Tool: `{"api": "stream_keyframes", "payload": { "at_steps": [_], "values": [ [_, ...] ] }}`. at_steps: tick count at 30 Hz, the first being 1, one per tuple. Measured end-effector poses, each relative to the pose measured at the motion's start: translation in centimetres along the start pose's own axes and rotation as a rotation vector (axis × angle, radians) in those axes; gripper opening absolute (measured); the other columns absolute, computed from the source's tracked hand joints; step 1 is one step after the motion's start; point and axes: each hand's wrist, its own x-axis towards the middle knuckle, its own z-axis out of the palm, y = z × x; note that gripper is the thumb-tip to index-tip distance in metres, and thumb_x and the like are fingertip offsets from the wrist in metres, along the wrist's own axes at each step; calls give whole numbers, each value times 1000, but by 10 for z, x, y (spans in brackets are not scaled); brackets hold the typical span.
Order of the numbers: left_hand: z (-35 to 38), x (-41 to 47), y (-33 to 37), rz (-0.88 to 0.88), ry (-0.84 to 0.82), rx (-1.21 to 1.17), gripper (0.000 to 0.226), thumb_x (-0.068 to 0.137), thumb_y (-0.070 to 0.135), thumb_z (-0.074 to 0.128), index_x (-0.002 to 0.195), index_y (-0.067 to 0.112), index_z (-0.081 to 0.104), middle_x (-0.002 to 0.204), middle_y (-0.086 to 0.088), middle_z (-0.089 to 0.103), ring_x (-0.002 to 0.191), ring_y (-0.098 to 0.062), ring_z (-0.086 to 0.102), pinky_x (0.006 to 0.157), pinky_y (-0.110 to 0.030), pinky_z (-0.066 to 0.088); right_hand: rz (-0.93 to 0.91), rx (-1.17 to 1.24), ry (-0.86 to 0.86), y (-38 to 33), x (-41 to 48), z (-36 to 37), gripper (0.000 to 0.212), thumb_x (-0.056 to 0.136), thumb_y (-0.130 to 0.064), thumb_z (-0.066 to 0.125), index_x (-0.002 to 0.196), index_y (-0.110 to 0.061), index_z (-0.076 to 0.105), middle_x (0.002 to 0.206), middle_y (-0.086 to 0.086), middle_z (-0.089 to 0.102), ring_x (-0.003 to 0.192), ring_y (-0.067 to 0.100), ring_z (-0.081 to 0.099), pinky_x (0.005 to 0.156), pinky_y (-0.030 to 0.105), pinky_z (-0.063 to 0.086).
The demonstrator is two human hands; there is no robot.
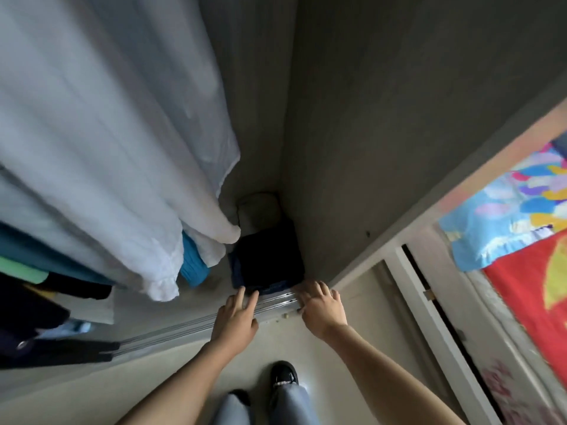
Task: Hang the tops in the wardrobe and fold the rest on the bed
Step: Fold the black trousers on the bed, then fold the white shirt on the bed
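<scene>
I look down into the wardrobe's right corner. A folded stack of dark navy clothes [266, 259] lies on the wardrobe floor [211, 283], with a grey folded item [259, 211] behind it. My left hand [237, 315] reaches toward the stack's front left edge, fingers straight, fingertips at the cloth. My right hand [320, 306] hovers at the stack's front right corner over the metal door track [273, 302], fingers spread and holding nothing. White garments [101, 154] hang at the left, with a teal one [193, 265] beside them.
Dark and teal clothes [36, 305] hang at the far left. The wardrobe's side wall [399, 118] rises on the right. The bed with a red and blue patterned cover [527, 228] lies at the far right. My shoes [283, 375] stand on the pale floor.
</scene>
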Motion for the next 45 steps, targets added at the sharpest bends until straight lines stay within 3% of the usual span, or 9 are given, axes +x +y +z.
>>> {"api": "stream_keyframes", "payload": {
  "at_steps": [2,12,18,23,28,34,37,42,45],
  "values": [
    [-9,-12,7,23,6,-25,61,94,24,45,149,19,19,156,-14,10,138,-31,23,105,-36,30,67,26,16,1,-27,-14,48,91,-22,43,139,-22,39,144,6,34,136,23,24,111,43,17],
    [-63,-52,27,381,79,171,60,97,32,39,150,25,11,157,-6,7,137,-26,22,106,-33,30,584,292,192,16,-184,-23,43,93,-29,43,136,-24,44,137,4,46,132,22,35,111,46,15],
    [-68,-79,86,670,108,142,60,90,22,56,145,12,33,149,-18,28,132,-35,34,103,-42,35,839,370,269,13,-303,-1,36,95,-31,41,130,-23,49,132,1,50,128,21,38,113,45,10],
    [-51,-120,155,1024,141,54,51,75,12,68,124,2,58,123,-26,56,103,-45,58,82,-52,50,1097,465,355,2,-417,29,26,95,-26,41,113,-19,58,119,2,57,119,22,45,112,44,14],
    [-24,-186,223,1244,60,68,45,74,30,45,115,14,52,104,-20,65,83,-39,66,61,-49,55,1343,586,489,-15,-535,66,27,95,-28,42,117,-21,59,120,0,58,119,19,46,112,42,11],
    [38,-271,280,1382,-23,20,51,68,-2,78,117,0,63,114,-24,61,100,-45,60,78,-56,50,1570,619,559,-48,-655,105,31,96,-30,43,123,-22,57,125,-1,57,122,18,44,112,40,11],
    [78,-337,318,1536,-99,-8,47,72,-1,75,117,-3,62,114,-26,61,100,-47,60,79,-58,49,1672,611,552,-77,-716,128,31,97,-31,42,123,-21,56,127,0,55,123,18,43,112,41,11],
    [132,-472,357,1798,-340,-33,48,74,21,53,115,-3,63,112,-26,61,99,-45,60,79,-54,50,1896,577,630,-138,-809,150,31,97,-31,42,123,-21,56,128,1,55,123,20,43,110,39,17],
    [152,-540,360,1986,-467,-30,49,73,19,55,118,1,63,116,-23,60,103,-43,59,82,-51,49,2070,508,682,-187,-845,159,30,95,-31,46,120,-21,58,125,0,58,121,19,45,106,35,22]
  ]
}}
